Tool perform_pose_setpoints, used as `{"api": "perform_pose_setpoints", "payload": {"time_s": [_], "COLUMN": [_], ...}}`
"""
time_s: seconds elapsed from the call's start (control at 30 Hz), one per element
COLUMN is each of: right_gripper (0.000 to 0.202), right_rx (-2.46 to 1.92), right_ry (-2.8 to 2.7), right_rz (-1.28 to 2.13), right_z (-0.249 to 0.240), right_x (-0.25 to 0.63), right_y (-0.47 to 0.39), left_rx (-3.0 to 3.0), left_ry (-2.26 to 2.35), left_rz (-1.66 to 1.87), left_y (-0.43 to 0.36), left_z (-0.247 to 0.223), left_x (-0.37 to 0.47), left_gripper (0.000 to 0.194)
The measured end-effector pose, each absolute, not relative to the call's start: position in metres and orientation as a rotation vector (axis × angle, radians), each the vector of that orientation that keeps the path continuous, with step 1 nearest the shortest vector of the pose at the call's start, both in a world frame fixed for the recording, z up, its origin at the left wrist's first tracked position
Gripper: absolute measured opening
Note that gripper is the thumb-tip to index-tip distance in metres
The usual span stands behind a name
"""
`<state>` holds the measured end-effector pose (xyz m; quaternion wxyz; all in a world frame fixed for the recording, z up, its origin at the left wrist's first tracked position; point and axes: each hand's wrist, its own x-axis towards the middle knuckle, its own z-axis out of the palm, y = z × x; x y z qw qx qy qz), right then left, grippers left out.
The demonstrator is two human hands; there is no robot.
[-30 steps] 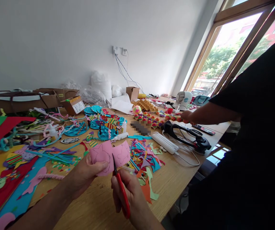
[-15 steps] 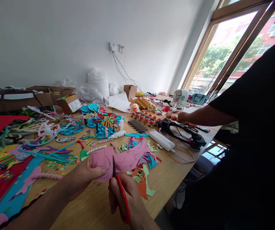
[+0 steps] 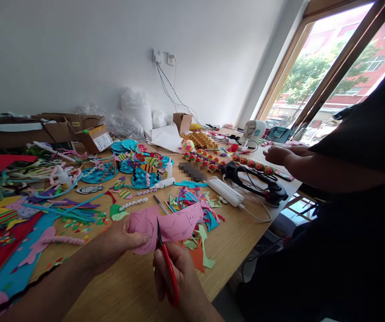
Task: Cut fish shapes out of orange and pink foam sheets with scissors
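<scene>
A sheet of pink craft paper [image 3: 181, 222] with fish-like outlines drawn on it is pinched at its left end by my left hand [image 3: 120, 239], the thumb lying on top. My right hand [image 3: 179, 273] is closed round the red handles of a pair of scissors [image 3: 170, 273]. Their dark blades point away from me and lie at a slit across the middle of the pink paper. Below and beyond the paper, coloured paper scraps [image 3: 209, 210] are heaped on the table, with orange and light green offcuts [image 3: 197, 257] nearest my right hand.
A person in dark clothes stands at the right, one hand [image 3: 280, 156] over the table [image 3: 226, 255]. A white power strip [image 3: 226, 191] and a black headset-like device [image 3: 256, 183] lie nearby. Pipe cleaners [image 3: 14, 167], paper fish and blue plates [image 3: 98, 172] fill the left side.
The other person's hand has drawn back from the row of round red-and-green pieces and moved right. My hands keep their hold on the paper and scissors, nearly unmoved. The view has shifted slightly.
</scene>
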<state>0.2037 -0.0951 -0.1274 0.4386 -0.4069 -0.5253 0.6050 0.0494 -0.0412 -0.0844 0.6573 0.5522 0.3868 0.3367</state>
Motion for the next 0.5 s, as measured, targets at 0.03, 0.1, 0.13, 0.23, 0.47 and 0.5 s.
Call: {"api": "perform_pose_setpoints", "payload": {"time_s": [0.03,0.1,0.13,0.23,0.47,0.5], "right_gripper": [0.059,0.061,0.061,0.061,0.055,0.056], "right_rx": [-1.005,-0.998,-1.001,-1.015,-1.005,-1.008], "right_ry": [-1.303,-1.311,-1.319,-1.324,-1.295,-1.293], "right_rz": [1.516,1.521,1.515,1.486,1.506,1.517], "right_z": [-0.127,-0.127,-0.127,-0.129,-0.140,-0.140], "right_x": [0.204,0.204,0.205,0.205,0.206,0.206], "right_y": [-0.096,-0.096,-0.096,-0.096,-0.097,-0.097], "left_rx": [1.256,1.262,1.262,1.269,1.267,1.286], "left_ry": [0.874,0.861,0.855,0.859,0.958,0.969], "left_rz": [0.739,0.682,0.657,0.618,0.561,0.546], "left_y": [-0.042,-0.042,-0.042,-0.043,-0.044,-0.044], "left_z": [-0.085,-0.086,-0.086,-0.086,-0.076,-0.077], "left_x": [0.050,0.051,0.052,0.056,0.057,0.055], "left_gripper": [0.014,0.012,0.011,0.008,0.010,0.011]}}
